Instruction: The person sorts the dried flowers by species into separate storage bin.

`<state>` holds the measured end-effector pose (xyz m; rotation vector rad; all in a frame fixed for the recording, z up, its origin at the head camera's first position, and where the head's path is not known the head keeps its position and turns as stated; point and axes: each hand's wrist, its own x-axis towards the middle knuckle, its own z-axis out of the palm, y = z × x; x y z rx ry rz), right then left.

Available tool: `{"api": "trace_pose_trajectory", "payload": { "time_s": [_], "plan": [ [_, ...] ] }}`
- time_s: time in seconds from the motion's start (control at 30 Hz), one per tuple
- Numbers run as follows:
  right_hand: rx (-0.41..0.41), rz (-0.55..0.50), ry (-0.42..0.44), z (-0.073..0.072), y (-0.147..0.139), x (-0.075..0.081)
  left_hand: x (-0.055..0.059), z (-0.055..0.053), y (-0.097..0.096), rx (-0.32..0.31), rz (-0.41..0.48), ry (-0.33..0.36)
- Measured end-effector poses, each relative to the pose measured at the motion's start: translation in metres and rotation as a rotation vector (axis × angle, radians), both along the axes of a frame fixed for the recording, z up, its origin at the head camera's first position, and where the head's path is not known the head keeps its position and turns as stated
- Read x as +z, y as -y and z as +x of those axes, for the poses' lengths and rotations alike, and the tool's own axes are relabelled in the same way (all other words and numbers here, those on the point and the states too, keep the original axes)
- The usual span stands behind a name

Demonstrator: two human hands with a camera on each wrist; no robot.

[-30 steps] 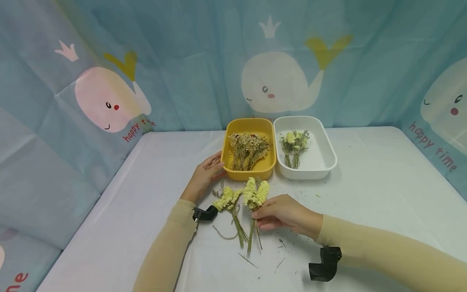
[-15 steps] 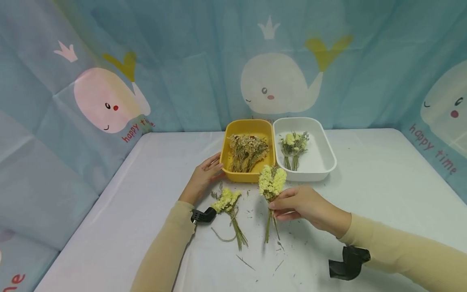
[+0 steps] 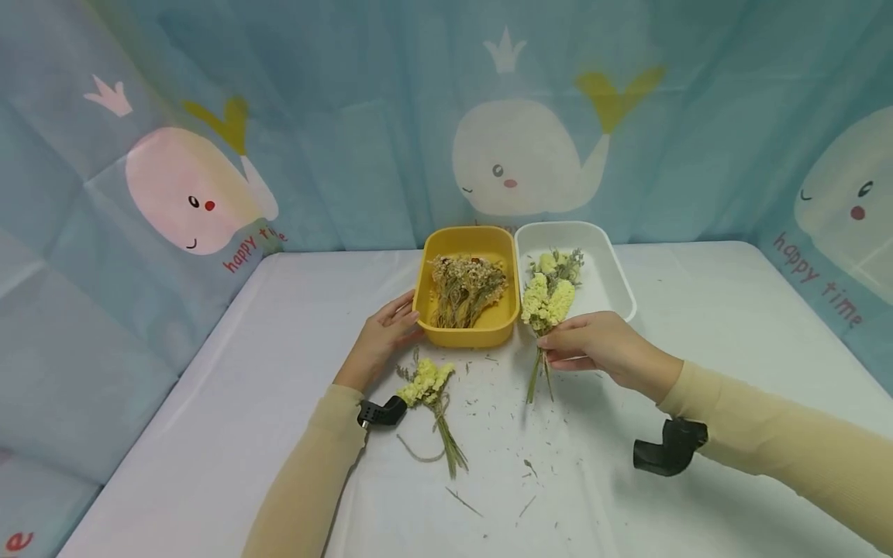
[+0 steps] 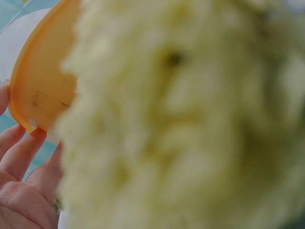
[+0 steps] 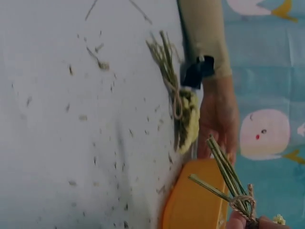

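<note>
My right hand (image 3: 614,349) pinches the stems of a small bunch of dried yellow flowers (image 3: 547,302), its heads over the front edge of the white tray (image 3: 605,267). In the right wrist view, twine circles the held stems (image 5: 243,202). My left hand (image 3: 380,341) rests its fingers against the left front corner of the yellow tray (image 3: 467,338). A second twine-tied yellow bunch (image 3: 427,384) lies on the table beside my left wrist. Its blurred blossoms (image 4: 176,119) cover most of the left wrist view.
Several dried brown-cream flower bunches (image 3: 467,291) lie in the yellow tray. The white tray holds a yellow-and-grey bunch (image 3: 568,263), partly hidden by the held one. Plant crumbs and loose stems (image 3: 463,502) are scattered on the white table (image 3: 593,480). A blue whale-print curtain (image 3: 377,155) stands behind.
My right hand has lifted the yellow bunch from beside the other bunch and carried it right and away from me, to the white tray. My left hand stays at the yellow tray.
</note>
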<state>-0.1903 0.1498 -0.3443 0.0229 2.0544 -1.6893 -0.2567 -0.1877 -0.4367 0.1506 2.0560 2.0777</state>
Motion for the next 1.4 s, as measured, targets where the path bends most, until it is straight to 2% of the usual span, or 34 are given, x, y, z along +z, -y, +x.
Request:
{"api": "trace_pose_trajectory", "payload": {
  "time_s": [0.3, 0.5, 0.73, 0.9, 1.1, 1.27, 1.4],
  "plan": [
    [-0.085, 0.038, -0.038, -0.029, -0.005, 0.012, 0.004, -0.001, 0.001, -0.006, -0.004, -0.007],
    [-0.155, 0.006, -0.028, -0.047, -0.013, 0.016, 0.002, -0.001, 0.002, 0.001, -0.012, -0.016],
    [-0.194, 0.028, -0.020, -0.066, -0.016, 0.021, 0.005, 0.000, 0.001, 0.002, 0.019, -0.002],
    [-0.233, -0.042, 0.014, -0.078, -0.012, 0.022, 0.005, -0.001, 0.001, 0.010, 0.015, 0.008],
    [-0.222, -0.067, 0.020, -0.087, -0.012, 0.024, 0.005, -0.002, 0.000, 0.015, 0.008, 0.004],
    [-0.197, -0.032, 0.021, -0.096, -0.014, 0.023, 0.005, -0.002, -0.001, 0.015, 0.018, 0.007],
    [-0.205, 0.001, 0.018, -0.104, -0.016, 0.016, 0.004, -0.001, -0.002, 0.015, 0.023, 0.010]
  ]
}}
